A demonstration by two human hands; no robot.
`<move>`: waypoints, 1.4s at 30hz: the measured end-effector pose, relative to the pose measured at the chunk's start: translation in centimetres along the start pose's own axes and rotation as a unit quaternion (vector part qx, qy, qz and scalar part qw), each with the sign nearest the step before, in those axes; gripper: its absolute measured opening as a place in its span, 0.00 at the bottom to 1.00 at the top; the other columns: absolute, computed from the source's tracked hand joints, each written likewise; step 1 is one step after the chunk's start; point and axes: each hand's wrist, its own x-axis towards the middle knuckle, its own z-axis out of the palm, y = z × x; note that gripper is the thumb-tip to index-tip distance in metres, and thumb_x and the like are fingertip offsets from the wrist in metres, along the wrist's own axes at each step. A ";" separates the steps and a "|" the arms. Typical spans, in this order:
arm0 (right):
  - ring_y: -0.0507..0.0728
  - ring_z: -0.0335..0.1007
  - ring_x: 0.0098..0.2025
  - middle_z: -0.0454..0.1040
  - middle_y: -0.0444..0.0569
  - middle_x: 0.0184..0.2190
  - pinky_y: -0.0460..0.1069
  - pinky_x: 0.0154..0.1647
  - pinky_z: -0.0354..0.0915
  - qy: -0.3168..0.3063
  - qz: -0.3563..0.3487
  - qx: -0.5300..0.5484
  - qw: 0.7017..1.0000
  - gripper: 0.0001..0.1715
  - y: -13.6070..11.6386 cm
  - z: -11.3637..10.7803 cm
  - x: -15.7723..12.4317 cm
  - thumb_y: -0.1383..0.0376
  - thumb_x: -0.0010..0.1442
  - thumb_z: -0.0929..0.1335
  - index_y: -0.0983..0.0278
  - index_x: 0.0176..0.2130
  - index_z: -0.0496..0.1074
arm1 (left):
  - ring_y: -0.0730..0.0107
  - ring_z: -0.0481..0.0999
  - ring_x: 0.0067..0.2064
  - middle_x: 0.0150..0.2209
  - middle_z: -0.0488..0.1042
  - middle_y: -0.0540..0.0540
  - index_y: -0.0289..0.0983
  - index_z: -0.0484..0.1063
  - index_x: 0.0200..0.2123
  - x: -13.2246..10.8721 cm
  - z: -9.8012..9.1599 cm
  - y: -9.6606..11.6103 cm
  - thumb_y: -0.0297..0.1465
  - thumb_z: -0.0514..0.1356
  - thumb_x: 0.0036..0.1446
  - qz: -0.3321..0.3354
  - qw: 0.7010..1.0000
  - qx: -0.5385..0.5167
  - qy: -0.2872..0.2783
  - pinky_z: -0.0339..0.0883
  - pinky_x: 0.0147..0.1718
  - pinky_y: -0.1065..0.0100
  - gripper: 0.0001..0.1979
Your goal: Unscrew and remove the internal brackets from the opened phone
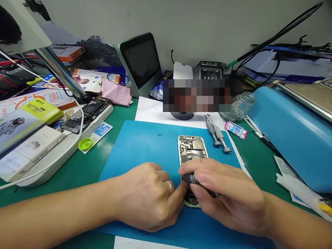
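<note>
An opened phone (193,143) with its inner boards and metal shields bare lies on the blue mat (140,145), its lower half partly covered by my hands. My left hand (153,197), a ring on one finger, is curled closed with its fingertips against the phone's left edge. Between the thumb and fingers of my right hand (228,190) is a dark screwdriver (191,178) with a ringed grip, held slanted over the phone; its tip is hidden. Two grey metal screwdrivers (217,134) rest side by side on the mat beyond the phone.
To the left stand a lamp post (61,71), a yellow battery box (31,119), another opened phone (86,114) and a green cap (85,143). A screen device (141,58) is at the back. Rightward are a glass jar (240,105) and a blue roll-shaped cover (290,138).
</note>
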 end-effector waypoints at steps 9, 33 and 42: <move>0.57 0.84 0.38 0.84 0.50 0.40 0.52 0.41 0.84 0.061 0.050 0.026 0.997 0.39 0.7 0.2 -0.4 0.80 0.62 0.71 0.59 0.66 0.64 | 0.69 0.66 0.18 0.18 0.66 0.53 0.33 0.73 0.36 -0.1 0.0 0.1 0.29 0.57 0.65 0.009 1.000 0.027 0.013 0.54 0.15 0.61 0.07; 0.60 0.81 0.48 0.79 0.56 0.48 0.55 0.44 0.83 0.070 0.036 0.003 0.997 0.44 1.4 0.4 -0.7 0.82 0.55 0.70 0.60 0.67 0.65 | 0.69 0.66 0.18 0.18 0.66 0.54 0.30 0.76 0.40 -0.2 -0.1 -0.1 0.29 0.58 0.65 0.011 1.000 0.026 0.004 0.53 0.14 0.61 0.09; 0.59 0.82 0.47 0.79 0.56 0.45 0.52 0.42 0.84 0.081 0.022 -0.011 0.996 0.37 1.1 0.3 -0.5 0.81 0.56 0.71 0.61 0.61 0.66 | 0.68 0.66 0.19 0.19 0.68 0.53 0.29 0.77 0.41 -0.2 -0.2 0.0 0.28 0.57 0.65 0.006 1.000 0.007 -0.001 0.55 0.15 0.60 0.10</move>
